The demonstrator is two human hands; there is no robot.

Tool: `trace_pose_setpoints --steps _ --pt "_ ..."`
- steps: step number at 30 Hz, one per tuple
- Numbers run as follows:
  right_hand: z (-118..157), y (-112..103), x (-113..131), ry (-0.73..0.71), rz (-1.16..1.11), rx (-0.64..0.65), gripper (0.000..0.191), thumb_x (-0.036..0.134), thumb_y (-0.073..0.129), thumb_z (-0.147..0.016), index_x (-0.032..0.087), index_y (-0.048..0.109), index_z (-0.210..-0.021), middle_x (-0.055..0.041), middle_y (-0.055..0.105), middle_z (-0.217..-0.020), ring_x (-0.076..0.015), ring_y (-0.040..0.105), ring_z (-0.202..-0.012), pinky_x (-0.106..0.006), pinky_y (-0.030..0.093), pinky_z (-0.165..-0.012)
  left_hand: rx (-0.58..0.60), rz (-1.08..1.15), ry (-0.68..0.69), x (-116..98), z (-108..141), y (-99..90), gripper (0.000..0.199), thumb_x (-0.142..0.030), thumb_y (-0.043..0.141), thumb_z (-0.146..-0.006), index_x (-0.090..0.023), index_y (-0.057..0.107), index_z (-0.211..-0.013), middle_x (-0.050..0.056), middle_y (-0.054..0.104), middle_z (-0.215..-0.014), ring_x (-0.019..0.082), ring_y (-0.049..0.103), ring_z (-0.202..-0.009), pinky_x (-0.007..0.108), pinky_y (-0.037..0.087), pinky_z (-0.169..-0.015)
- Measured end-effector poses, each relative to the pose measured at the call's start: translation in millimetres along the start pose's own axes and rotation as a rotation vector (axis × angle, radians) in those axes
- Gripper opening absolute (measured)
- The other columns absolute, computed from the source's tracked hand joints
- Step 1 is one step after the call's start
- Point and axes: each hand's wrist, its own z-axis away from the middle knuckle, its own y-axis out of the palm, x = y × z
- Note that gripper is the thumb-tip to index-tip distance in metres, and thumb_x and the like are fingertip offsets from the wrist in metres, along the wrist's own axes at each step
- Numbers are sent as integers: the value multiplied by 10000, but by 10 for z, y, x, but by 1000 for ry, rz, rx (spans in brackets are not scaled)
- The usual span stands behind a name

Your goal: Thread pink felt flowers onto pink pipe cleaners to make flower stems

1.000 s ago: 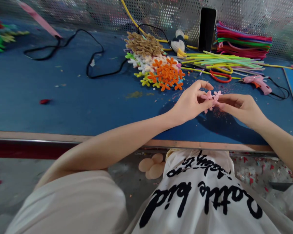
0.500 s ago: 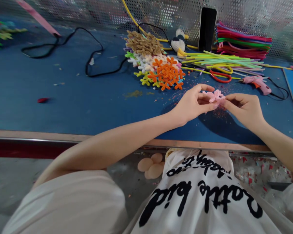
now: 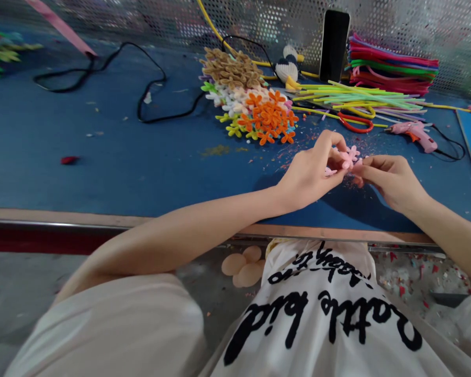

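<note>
A pink pipe-cleaner flower (image 3: 350, 157) is held between my two hands, just above the blue table. My left hand (image 3: 312, 170) pinches it from the left, thumb below and index finger arched over the top. From the right, the thumb and fingertips of my right hand (image 3: 392, 180) close on its edge. More pink fuzzy petals show under the left fingers; whether they belong to the same flower I cannot tell. Beyond the left hand lies a pile of pipe-cleaner flowers (image 3: 269, 116) in orange, brown, white and yellow-green.
Behind the hands lie loose yellow and green pipe cleaners (image 3: 349, 97), red-handled scissors (image 3: 355, 123) and a pink glue gun (image 3: 414, 135). A phone (image 3: 333, 46) leans on the mesh wall beside a pipe-cleaner bundle (image 3: 392, 68). A black cord (image 3: 141, 99) winds across the left side.
The pink flower has turned, so its petals now face more toward me. My left hand has tilted, with its index finger raised higher; my right hand has shifted slightly.
</note>
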Motion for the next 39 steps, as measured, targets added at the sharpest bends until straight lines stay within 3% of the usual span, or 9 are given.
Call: trace_pose_setpoints --steps 4,10,13,17,23,27,29,34,39 --pt "-30 -3 -32 95 -163 30 274 407 934 -670 187 776 -705 -14 679 -656 -127 604 -607 -270 492 -621 -13 -89 110 -6 20 -6 269 -175 684 -914 -208 509 -1115 -4 778 -951 131 754 -874 240 564 -785" --pt "-9 -10 -54 -158 121 -30 310 519 844 -808 212 801 -830 -22 727 -760 -140 606 -654 -282 479 -638 2 261 -140 100 -57 31 452 -258 827 -815 -168 586 -1186 32 798 -942 150 769 -858 261 601 -813" --pt "-3 -8 -35 -226 252 -97 334 565 821 -814 233 793 -830 -28 738 -781 -166 619 -668 -302 479 -624 50 436 -270 98 -87 26 499 -381 924 -708 -137 696 -1079 69 801 -954 170 761 -858 280 606 -810" --pt "7 -12 -6 -276 371 -154 328 575 815 -816 250 771 -799 -31 740 -782 -186 628 -681 -314 476 -609 50 519 -355 61 -98 6 461 -513 887 -742 -112 768 -934 76 780 -840 139 694 -705 284 577 -708" --pt "-30 -43 -42 -111 151 -26 379 561 864 -762 204 747 -720 -17 674 -661 -135 570 -590 -278 449 -562 36 414 -355 94 -120 -17 357 -448 892 -754 -125 789 -867 72 783 -807 149 705 -712 292 586 -733" --pt "-56 -25 -31 122 -121 55 411 501 961 -623 173 714 -646 -13 642 -623 -114 561 -553 -259 454 -545 -14 233 -258 102 -132 -43 324 -467 872 -768 -157 797 -823 54 790 -808 168 726 -763 280 575 -733" --pt "-61 -18 -31 155 -160 70 415 490 970 -608 169 711 -643 -12 642 -628 -107 558 -547 -254 454 -543 -31 190 -216 92 -132 -58 358 -505 869 -765 -159 802 -826 55 788 -800 169 722 -755 274 564 -717" --pt "-59 -44 -70 -107 117 -64 384 550 874 -759 190 746 -720 -8 670 -661 -117 561 -580 -256 434 -555 10 297 -310 92 -137 -65 494 -593 885 -708 -141 788 -883 61 783 -789 171 714 -708 292 581 -706" --pt "-35 -44 -37 -189 297 -56 448 648 793 -812 204 770 -755 -28 704 -681 -139 580 -576 -274 448 -547 48 523 -380 128 -139 -20 547 -612 897 -683 -130 762 -904 63 770 -791 138 691 -681 275 576 -687"
